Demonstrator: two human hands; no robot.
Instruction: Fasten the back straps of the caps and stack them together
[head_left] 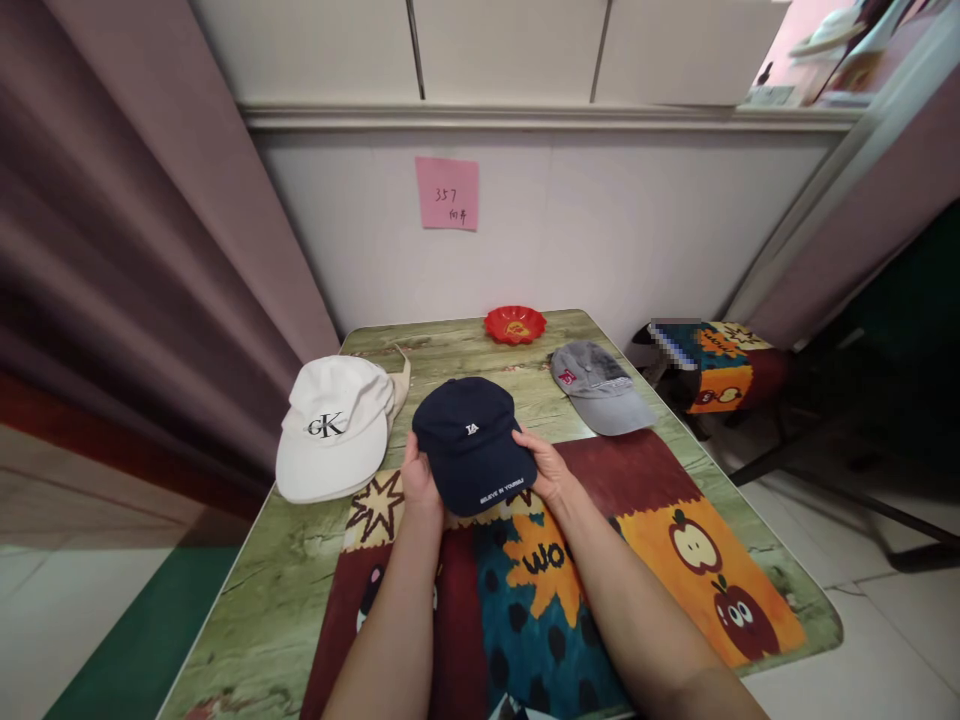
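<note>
A navy baseball cap (pixel 469 440) with a small white emblem and white lettering on its brim is held between both hands. My left hand (pixel 420 478) grips its left side, the fingers partly hidden beneath it. On the right side of the cap, my right hand (pixel 541 465) is closed on the edge near the brim. To the left lies a white baseball cap (pixel 334 430) with black letters, close to my left hand. A grey baseball cap (pixel 604 390) with a red emblem rests on the table to the right.
A red scalloped dish (pixel 515 326) stands at the back of the wood-patterned table (pixel 255 580). Under my arms lies a colourful printed mat (pixel 720 560). A pink note (pixel 447 194) is stuck to the wall. Beyond the table's right edge is a stool (pixel 724 375) with a patterned cover.
</note>
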